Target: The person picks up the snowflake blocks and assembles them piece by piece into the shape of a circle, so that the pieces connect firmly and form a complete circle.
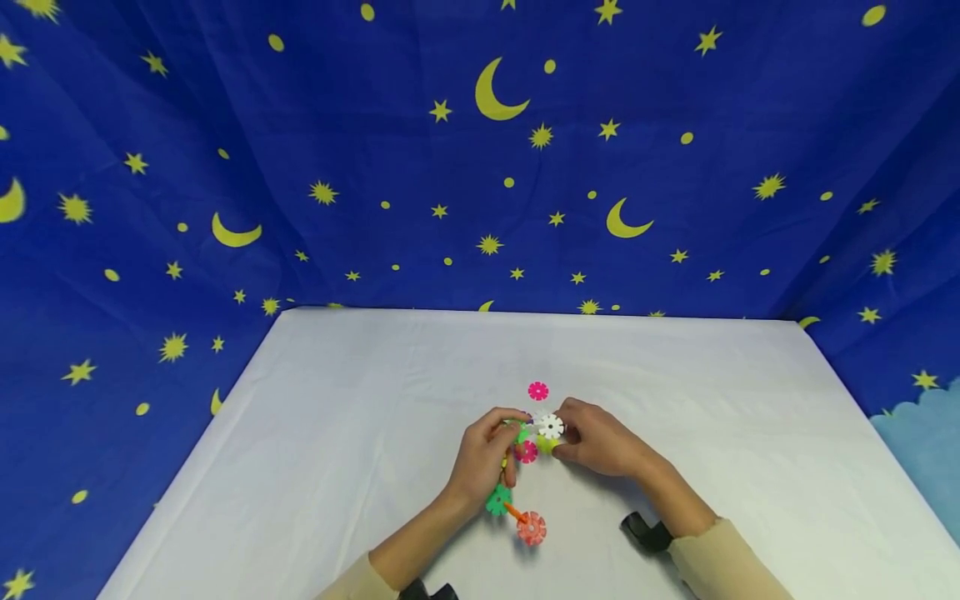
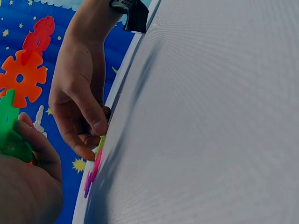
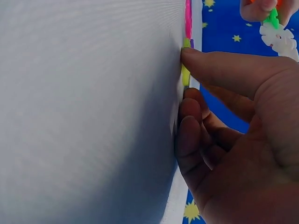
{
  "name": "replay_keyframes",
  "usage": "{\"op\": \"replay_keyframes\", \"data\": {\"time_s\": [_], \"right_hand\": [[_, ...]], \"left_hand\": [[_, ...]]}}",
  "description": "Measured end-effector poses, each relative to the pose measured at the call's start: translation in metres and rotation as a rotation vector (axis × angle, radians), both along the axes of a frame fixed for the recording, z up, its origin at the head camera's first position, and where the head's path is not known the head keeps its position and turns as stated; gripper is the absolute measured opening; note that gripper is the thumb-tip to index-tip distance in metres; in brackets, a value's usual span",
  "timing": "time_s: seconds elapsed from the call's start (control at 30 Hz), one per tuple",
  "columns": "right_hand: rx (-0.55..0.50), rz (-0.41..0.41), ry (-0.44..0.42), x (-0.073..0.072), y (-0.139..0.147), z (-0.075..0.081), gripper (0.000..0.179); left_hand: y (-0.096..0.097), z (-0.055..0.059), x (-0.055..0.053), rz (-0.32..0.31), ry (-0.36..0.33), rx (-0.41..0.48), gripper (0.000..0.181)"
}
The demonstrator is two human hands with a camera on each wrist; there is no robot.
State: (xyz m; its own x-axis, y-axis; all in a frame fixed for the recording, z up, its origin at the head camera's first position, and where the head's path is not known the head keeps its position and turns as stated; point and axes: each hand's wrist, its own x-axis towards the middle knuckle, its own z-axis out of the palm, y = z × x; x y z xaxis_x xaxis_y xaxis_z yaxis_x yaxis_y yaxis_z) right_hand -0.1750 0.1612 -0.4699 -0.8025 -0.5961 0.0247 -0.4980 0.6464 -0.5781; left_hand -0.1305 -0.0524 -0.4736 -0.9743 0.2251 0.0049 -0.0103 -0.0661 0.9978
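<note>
In the head view my left hand [image 1: 480,458] grips a joined chain of notched plastic flower discs. From its lower end hang a green disc [image 1: 498,500], an orange disc [image 1: 514,512] and a coral disc [image 1: 532,528]; a white disc [image 1: 551,427] sticks out at the other end, towards my right hand [image 1: 603,437]. That hand is low at the tabletop, pinching a yellow disc [image 3: 186,74] between thumb and fingers. Near it lies a pink disc [image 1: 527,452]. My left fingers hide the middle of the chain.
Another pink disc [image 1: 537,391] lies on the white-covered table [image 1: 360,400] beyond my hands. A purple disc [image 2: 87,184] shows edge-on in the left wrist view. A blue curtain [image 1: 420,150] with yellow moons and stars stands behind the table. Black wrist mounts [image 1: 645,533] are on both wrists.
</note>
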Motion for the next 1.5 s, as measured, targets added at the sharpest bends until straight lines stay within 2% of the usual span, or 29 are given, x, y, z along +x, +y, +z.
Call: {"op": "replay_keyframes", "data": {"time_s": [0.07,0.27,0.5,0.73,0.9,1.13,1.5], "right_hand": [[-0.013,-0.01,-0.016,0.0,0.0,-0.001,0.025],[-0.082,-0.065,-0.086,0.002,0.002,-0.002,0.029],[-0.212,-0.132,-0.13,0.006,0.011,0.0,0.016],[-0.292,-0.2,-0.113,0.015,0.017,0.008,0.012],[-0.327,-0.228,-0.107,0.021,0.018,0.011,0.012],[-0.385,-0.227,-0.089,0.027,0.015,0.013,0.012],[-0.382,-0.196,0.003,0.03,0.011,0.014,0.02]], "left_hand": [[0.0,0.004,0.002,-0.001,-0.012,-0.001,0.023],[0.0,0.028,0.011,0.007,-0.009,0.002,0.022],[0.0,0.028,0.011,0.023,-0.015,0.002,0.021],[0.002,0.029,0.012,0.047,-0.043,0.014,0.021],[0.002,0.03,0.013,0.07,-0.039,-0.03,0.019],[0.003,0.03,0.013,0.078,-0.043,-0.059,0.014],[0.007,0.025,0.013,0.092,-0.037,-0.107,0.013]]}}
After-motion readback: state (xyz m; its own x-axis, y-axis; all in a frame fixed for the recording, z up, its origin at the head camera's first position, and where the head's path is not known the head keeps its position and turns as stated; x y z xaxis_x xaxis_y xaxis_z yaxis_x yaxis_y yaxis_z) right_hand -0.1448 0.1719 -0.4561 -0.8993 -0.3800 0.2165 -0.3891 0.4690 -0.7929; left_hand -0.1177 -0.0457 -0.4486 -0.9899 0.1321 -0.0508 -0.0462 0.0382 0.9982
